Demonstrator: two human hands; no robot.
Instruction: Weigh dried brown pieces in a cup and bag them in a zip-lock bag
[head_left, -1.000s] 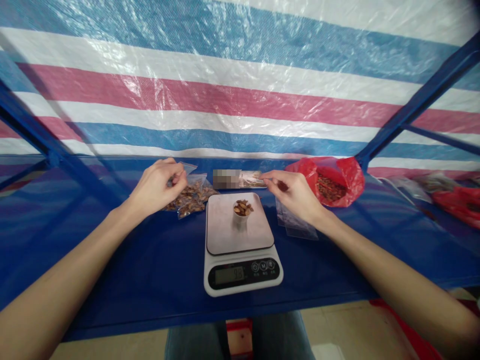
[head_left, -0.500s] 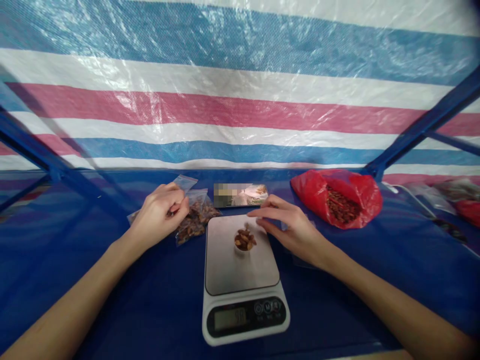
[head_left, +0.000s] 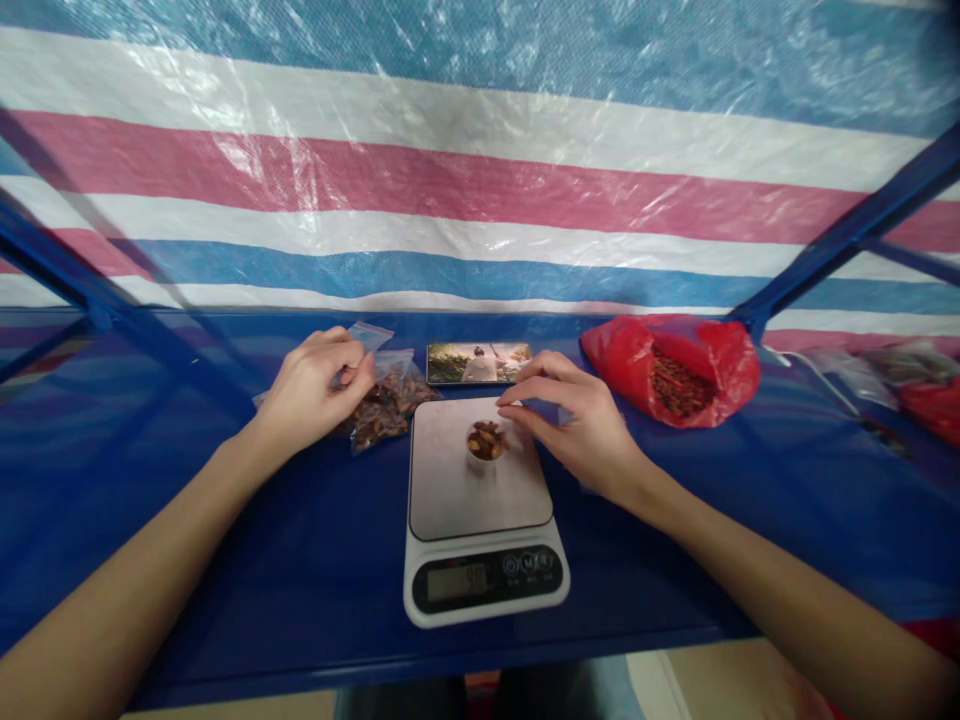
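A small white cup (head_left: pixel 482 463) heaped with brown dried pieces (head_left: pixel 487 438) stands on the metal plate of a white kitchen scale (head_left: pixel 480 505). Its display shows digits that look like 98. My right hand (head_left: pixel 581 420) hovers at the plate's far right corner, thumb and index tips pinched together beside the cup; anything between them is too small to name. To the left, my left hand (head_left: pixel 319 385) is closed with curled fingers, a dark bit just showing inside. Next to it lie clear zip bags (head_left: pixel 386 405) of similar brown pieces, partly covered by that hand.
Behind the scale a phone (head_left: pixel 478 363) shows a picture. An open red plastic bag (head_left: pixel 671 370) of reddish-brown dried bits sits right of my right hand. More bags (head_left: pixel 911 375) lie far right. Blue frame bars (head_left: pixel 825 245) and a striped sheet (head_left: pixel 450 180) bound the blue table (head_left: pixel 315 590).
My right thumb and index finger have come closer together near the plate's corner. The view has tilted down, so everything sits higher. The cup remains on the scale.
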